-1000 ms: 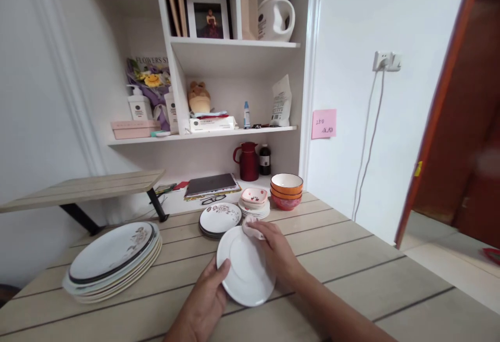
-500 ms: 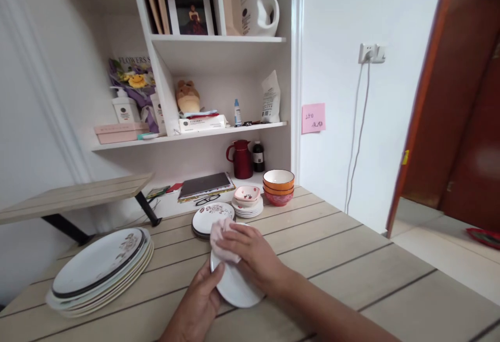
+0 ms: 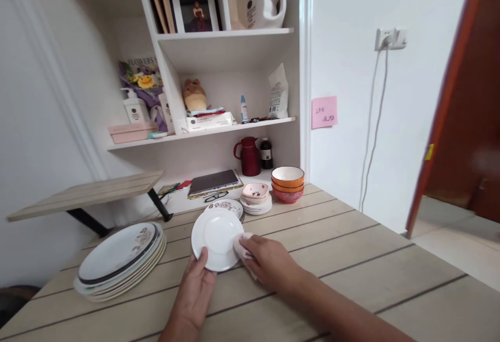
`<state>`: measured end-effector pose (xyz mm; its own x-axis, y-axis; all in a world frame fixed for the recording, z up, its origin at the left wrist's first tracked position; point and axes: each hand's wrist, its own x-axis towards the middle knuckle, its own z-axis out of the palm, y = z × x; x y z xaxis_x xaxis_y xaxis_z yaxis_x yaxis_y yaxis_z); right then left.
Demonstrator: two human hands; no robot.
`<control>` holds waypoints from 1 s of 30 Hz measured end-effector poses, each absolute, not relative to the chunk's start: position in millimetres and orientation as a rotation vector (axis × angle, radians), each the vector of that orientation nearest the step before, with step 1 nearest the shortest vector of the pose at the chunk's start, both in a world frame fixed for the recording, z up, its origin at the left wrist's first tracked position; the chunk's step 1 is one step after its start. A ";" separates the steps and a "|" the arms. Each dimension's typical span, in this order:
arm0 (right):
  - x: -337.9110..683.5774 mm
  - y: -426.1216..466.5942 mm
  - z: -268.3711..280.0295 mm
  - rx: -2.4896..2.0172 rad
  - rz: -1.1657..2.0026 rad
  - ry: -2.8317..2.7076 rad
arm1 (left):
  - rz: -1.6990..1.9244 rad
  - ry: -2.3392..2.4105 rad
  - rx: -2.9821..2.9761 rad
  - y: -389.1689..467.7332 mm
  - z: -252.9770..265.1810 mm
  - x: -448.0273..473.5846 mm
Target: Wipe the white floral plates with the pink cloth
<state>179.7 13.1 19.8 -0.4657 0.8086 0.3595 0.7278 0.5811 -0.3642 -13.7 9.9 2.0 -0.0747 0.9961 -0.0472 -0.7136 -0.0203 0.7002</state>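
A plain white plate (image 3: 217, 235) is tilted up over the table, its face toward me. My left hand (image 3: 196, 285) grips its lower left edge, thumb on the face and fingers behind. At the plate's right rim, my right hand (image 3: 269, 261) is closed around a pale pink cloth (image 3: 242, 247) that touches the edge. Partly hidden behind the plate lies a small stack of dark-rimmed floral plates (image 3: 230, 206). Left of my hands stands a stack of large plates (image 3: 117, 253), a floral one on top.
Small white dishes (image 3: 257, 206) carry a pink square bowl (image 3: 255, 191). Beside them are stacked orange bowls (image 3: 288, 178). A red jug (image 3: 250, 157), laptop (image 3: 214, 182) and glasses (image 3: 216, 196) sit farther back. A raised wooden shelf (image 3: 89, 193) overhangs the table's left.
The white plate has been raised and turned to show its face. My right hand has moved with the cloth from over the plate to its right rim. The view has shifted slightly.
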 end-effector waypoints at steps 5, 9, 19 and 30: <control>167.1 1.4 18.1 -0.955 0.338 -2.384 | 1.506 0.632 0.574 8.1 -0.3 -13.1; 160.2 -6.7 19.4 -0.671 0.579 -2.413 | 1.378 0.695 0.629 -0.3 -1.7 -7.0; 172.0 4.3 26.1 -0.553 1.767 -1.049 | 1.361 0.800 0.970 -9.2 10.8 0.6; 221.6 22.2 57.5 -0.600 1.058 -0.708 | 0.993 0.867 2.356 -3.6 -6.2 -3.1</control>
<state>221.6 22.2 57.5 0.3148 0.9214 0.2280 -0.5623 0.3745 -0.7373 -3.1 -3.6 -6.2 0.5458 0.6910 0.4740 0.3761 -0.7075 0.5983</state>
